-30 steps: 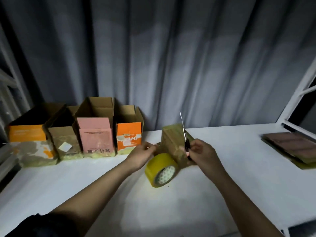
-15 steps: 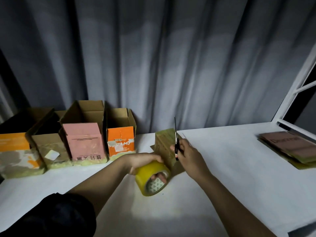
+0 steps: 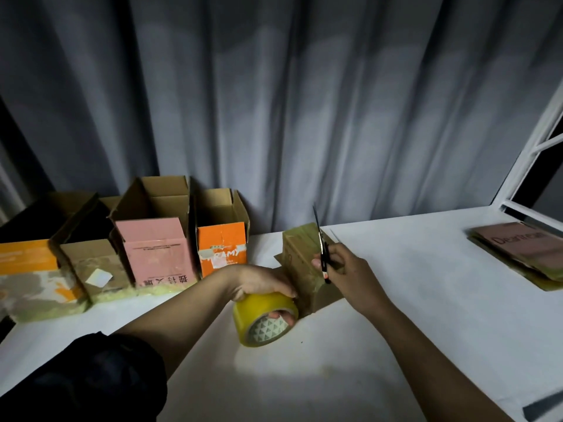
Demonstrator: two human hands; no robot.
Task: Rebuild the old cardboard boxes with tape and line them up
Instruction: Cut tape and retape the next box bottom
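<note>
A small brown cardboard box (image 3: 300,257) wrapped in tape lies on the white table (image 3: 411,300) in the middle. My left hand (image 3: 262,281) grips a yellow tape roll (image 3: 265,318) just in front of the box, fingers through its core. My right hand (image 3: 344,269) holds scissors (image 3: 321,245) against the box's right side, blades pointing up. Several rebuilt boxes stand in a row at the back left: an orange and white box (image 3: 30,275), a brown box (image 3: 97,263), a pink box (image 3: 158,251), a small orange box (image 3: 221,248).
A stack of flattened cardboard (image 3: 521,251) lies at the table's right. A grey curtain (image 3: 274,117) hangs behind the table. A white frame (image 3: 536,141) rises at the right edge.
My left hand moved from the box onto the tape roll and now grips it. The view shifted, so the row of boxes sits further left.
</note>
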